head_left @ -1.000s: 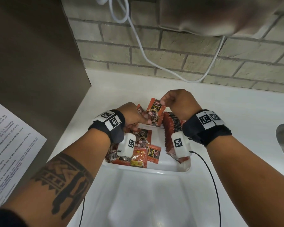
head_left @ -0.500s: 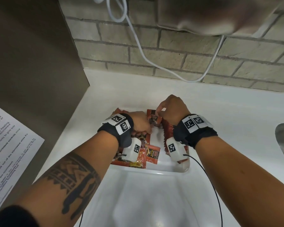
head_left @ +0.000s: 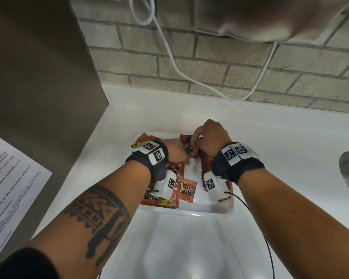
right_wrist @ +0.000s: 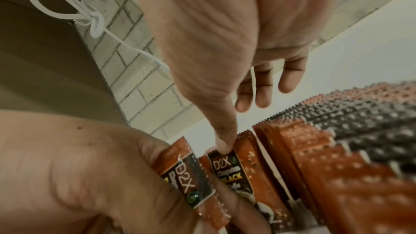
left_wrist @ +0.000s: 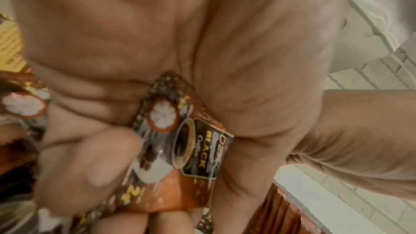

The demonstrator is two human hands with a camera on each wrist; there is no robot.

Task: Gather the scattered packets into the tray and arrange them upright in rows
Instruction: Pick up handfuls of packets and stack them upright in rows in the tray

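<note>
Orange coffee packets half fill a white tray [head_left: 229, 207] on a pale counter [head_left: 290, 141], the sorting job partly done. One row of packets [head_left: 206, 164] already stands upright along the tray's right side, while loose packets [head_left: 186, 191] lie flat and jumbled on its left. A person's left hand [head_left: 175, 152] grips a packet [left_wrist: 191, 149] in curled fingers near the tray's far end. The right hand [head_left: 209, 135] pinches the top edge of another packet [right_wrist: 229, 172], setting it on end beside the standing row. By the look of it, most of the left-hand pile awaits standing up. A sheet of paper [head_left: 10, 178] lies to the left, a white cable [head_left: 169, 57] hangs on the brick wall.
</note>
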